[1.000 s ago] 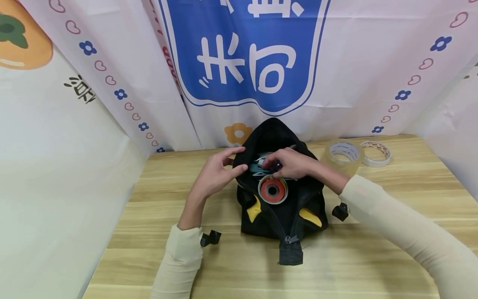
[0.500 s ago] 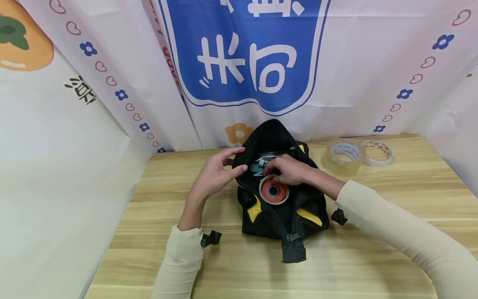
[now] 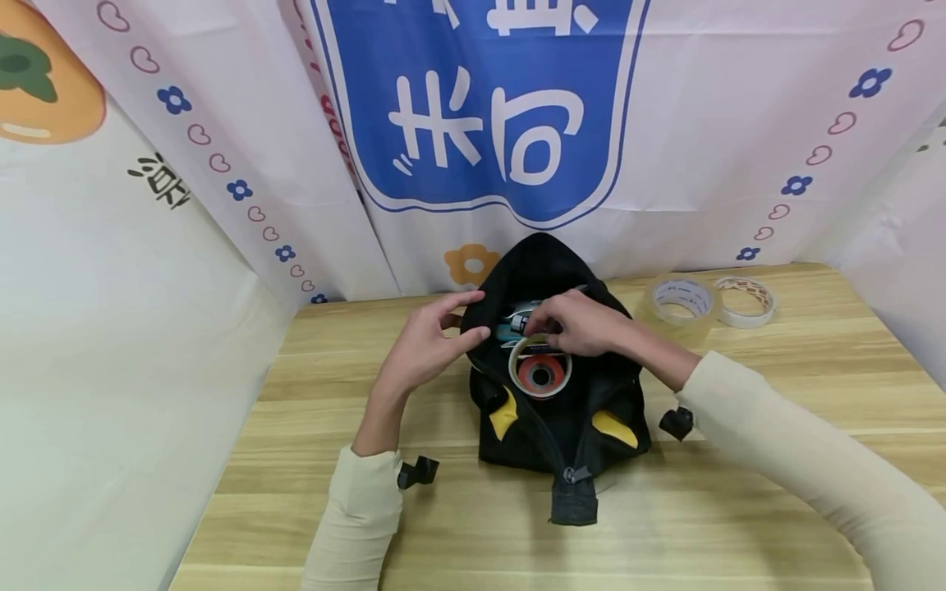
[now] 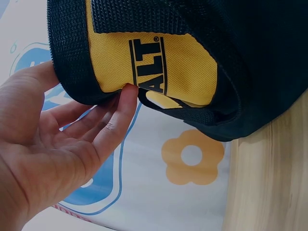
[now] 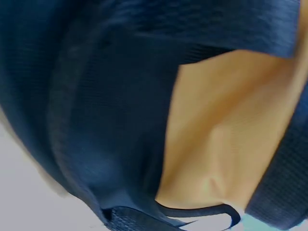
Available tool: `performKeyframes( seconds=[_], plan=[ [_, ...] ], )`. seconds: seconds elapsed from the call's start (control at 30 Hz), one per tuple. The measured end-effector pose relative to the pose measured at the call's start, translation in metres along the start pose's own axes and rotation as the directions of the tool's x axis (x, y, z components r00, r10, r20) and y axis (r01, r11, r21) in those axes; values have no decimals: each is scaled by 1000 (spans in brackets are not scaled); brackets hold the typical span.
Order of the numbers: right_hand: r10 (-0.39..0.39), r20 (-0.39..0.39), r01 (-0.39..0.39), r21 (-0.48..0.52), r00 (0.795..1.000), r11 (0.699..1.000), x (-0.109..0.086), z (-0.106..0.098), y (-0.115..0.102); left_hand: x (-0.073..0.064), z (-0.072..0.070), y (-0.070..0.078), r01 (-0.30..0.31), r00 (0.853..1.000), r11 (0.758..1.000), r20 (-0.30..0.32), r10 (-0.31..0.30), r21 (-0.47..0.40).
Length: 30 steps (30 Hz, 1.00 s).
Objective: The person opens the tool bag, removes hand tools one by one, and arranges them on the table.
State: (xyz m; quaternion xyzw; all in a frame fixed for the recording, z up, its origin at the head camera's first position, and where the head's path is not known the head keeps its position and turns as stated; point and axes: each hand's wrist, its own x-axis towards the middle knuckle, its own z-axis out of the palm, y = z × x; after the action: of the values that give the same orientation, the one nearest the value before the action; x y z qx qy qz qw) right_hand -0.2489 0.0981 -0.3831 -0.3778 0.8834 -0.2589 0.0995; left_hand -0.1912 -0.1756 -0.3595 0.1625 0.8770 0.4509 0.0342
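Pale ring sits at the mouth of the black bag, on the side nearest us, with an orange-red disc showing through its hole; we can't tell if the disc is nested in it or just below. Right hand is the nearer one: fingers curled at the far rim, apparently pinching it, so the ring lies toward us and slightly left of the knuckles. It's round, no long axis, opening facing up. Left hand is spread, thumb and finger against the bag's left edge, well short of the ring. Our right wrist view gets only bag fabric, so we can't check the pinch there.
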Motion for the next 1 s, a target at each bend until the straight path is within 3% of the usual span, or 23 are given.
performKeyframes(
  seconds=[0.37,0.77,1.0],
  plan=[
    [-7,-90,14,74,996,997,-22,-35,-14,0,0,-1,6,1000,1000,0,-6,2],
    [94,-151,-67,178,984,982,-54,-68,-18,1,-1,-1,5,1000,1000,0,-5,6],
    [163,-216,-115,219,963,969,-83,-77,-12,1,0,0,3,1000,1000,9,-3,-3]
  ],
)
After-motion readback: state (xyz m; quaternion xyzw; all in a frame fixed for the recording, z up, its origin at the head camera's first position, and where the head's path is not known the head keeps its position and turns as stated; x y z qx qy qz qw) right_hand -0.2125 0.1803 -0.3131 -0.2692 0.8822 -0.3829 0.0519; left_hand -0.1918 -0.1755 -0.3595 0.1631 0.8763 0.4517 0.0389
